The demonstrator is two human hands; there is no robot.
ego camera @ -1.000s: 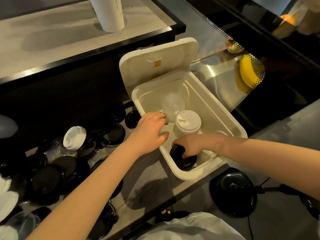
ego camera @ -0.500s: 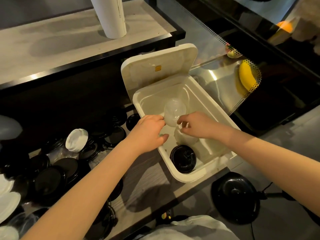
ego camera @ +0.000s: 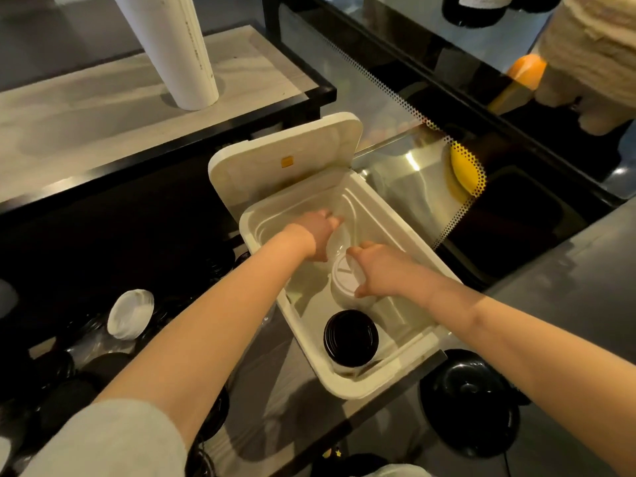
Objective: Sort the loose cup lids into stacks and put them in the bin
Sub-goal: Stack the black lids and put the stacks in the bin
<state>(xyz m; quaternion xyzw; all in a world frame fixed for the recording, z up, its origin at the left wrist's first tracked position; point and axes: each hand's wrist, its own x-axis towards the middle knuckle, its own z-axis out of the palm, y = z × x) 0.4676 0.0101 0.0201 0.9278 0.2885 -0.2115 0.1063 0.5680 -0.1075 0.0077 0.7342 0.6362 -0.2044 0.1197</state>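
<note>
- Inside the bin (ego camera: 344, 390) stand a black stack (ego camera: 351, 335), white stack (ego camera: 346, 280) and clear stack (ego camera: 339, 241).
- The left hand (ego camera: 318, 232) curls round the clear stack; the right hand (ego camera: 378, 270) grips the white stack.
- Many loose lids (ego camera: 103, 366) lie unsorted on the desk (ego camera: 261, 390); much seems left.

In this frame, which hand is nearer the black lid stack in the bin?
Right. The right hand grips the white lid stack directly beyond the black lid stack; the left hand holds the clear lid stack farther back.

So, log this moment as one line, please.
left hand holds clear lid stack | right hand grips white lid stack | black lid stack standing in bin
</note>
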